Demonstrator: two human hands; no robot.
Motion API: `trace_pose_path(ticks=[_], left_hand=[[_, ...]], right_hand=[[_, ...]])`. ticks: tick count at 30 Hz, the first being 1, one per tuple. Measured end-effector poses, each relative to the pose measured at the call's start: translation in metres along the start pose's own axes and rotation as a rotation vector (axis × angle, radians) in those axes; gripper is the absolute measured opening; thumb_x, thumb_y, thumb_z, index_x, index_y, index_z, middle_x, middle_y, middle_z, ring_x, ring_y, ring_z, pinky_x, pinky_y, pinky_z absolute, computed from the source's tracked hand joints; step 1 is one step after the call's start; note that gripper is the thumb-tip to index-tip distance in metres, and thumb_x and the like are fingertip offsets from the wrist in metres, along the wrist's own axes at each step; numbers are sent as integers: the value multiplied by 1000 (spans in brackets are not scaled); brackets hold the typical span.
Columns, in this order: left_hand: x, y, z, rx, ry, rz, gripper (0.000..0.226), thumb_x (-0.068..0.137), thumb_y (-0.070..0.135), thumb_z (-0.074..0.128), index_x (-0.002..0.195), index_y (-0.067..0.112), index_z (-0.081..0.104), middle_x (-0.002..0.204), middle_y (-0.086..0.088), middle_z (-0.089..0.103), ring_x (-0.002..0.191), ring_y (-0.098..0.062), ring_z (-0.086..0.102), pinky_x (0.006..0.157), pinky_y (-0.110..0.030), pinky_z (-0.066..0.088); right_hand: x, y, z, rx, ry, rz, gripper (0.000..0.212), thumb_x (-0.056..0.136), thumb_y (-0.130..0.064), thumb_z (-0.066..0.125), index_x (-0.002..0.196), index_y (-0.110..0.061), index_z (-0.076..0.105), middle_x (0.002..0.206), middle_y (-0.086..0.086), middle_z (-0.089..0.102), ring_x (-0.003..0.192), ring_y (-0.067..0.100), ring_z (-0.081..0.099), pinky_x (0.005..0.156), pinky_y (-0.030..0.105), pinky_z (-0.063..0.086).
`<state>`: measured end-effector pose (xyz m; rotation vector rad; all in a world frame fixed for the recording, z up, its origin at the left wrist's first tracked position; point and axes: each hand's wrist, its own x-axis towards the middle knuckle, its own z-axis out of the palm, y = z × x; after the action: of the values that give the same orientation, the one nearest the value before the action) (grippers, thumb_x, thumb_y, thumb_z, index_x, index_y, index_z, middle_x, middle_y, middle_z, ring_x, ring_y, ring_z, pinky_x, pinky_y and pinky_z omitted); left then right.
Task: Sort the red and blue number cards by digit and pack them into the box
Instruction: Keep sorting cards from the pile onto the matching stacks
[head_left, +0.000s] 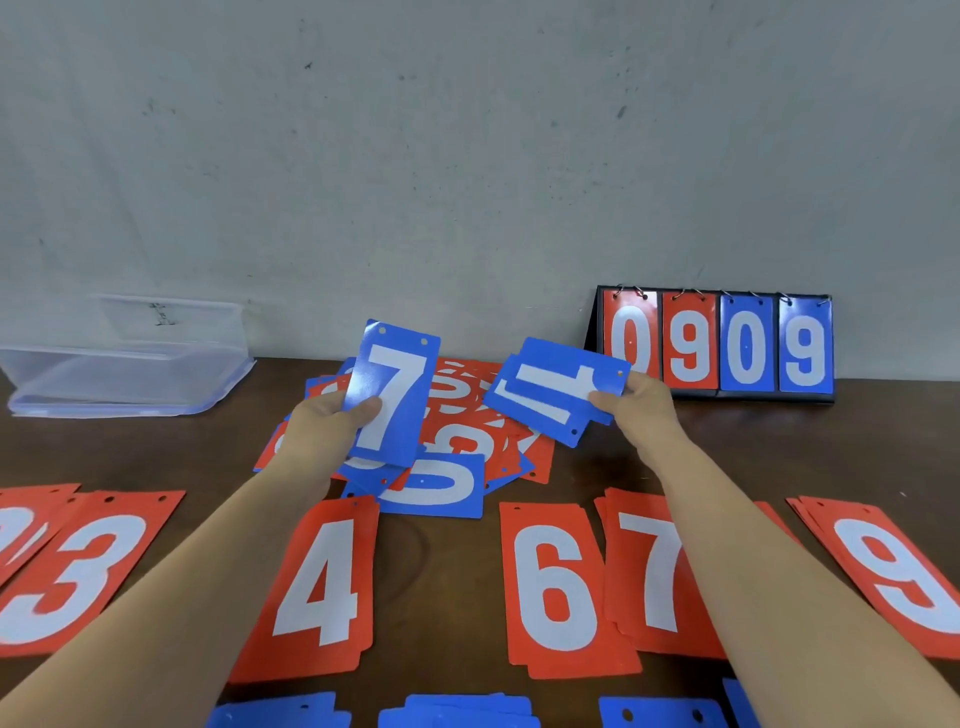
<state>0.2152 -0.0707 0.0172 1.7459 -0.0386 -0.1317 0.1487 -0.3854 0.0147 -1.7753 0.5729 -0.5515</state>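
1. At six o'clock, on the near edge of the dark brown wooden table, lie flat blue cards in separate stacks, cut off by the frame so their digits cannot be read.
2. Just beyond them runs a row of red cards with white digits, face up: the red 3 stack at eight o'clock, the red 4 stack at seven, the red 6 stack at six, the red 7 stack touching it at five, and the red 9 stack at four. Both forearms reach forward over this row.
3. At the table's centre sits an unsorted heap of mixed red and blue cards, with a blue 0 card lying sideways on its near edge.
4. Above the heap's nine o'clock side, the left hand grasps an upright blue 7 card, thumb pressed on its face and fingers behind.
5. Above the heap's three o'clock side, the right hand pinches a blue 1 card turned sideways by its punched end, with another blue card under it.
6. At ten o'clock, against the grey wall, sits a clear plastic rectangular box; no cards show inside it.
7. At two o'clock stands a black flip scoreboard showing a red 0 and 9, then a blue 0 and 9.
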Motion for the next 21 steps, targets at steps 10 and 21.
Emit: trace_pose_path(ticks=[10, 21], left_hand=[[-10, -2, -19, -65, -22, 34, 16, 95, 25, 63, 104, 13, 69, 101, -10, 75, 92, -27, 72, 90, -49, 56], [-9, -17, -51, -69, 62, 1, 8, 93, 29, 64, 90, 23, 63, 98, -7, 73, 90, -27, 71, 87, -48, 57]], right_hand=[[-18, -21, 25, -29, -299, -42, 13, 95, -10, 58, 107, -9, 64, 101, 5, 68, 79, 10, 65, 56, 18, 50], [-12, -34, 73, -62, -289, -65, 28, 94, -22, 61, 91, 6, 66, 76, 19, 64, 65, 29, 55, 66, 24, 43]])
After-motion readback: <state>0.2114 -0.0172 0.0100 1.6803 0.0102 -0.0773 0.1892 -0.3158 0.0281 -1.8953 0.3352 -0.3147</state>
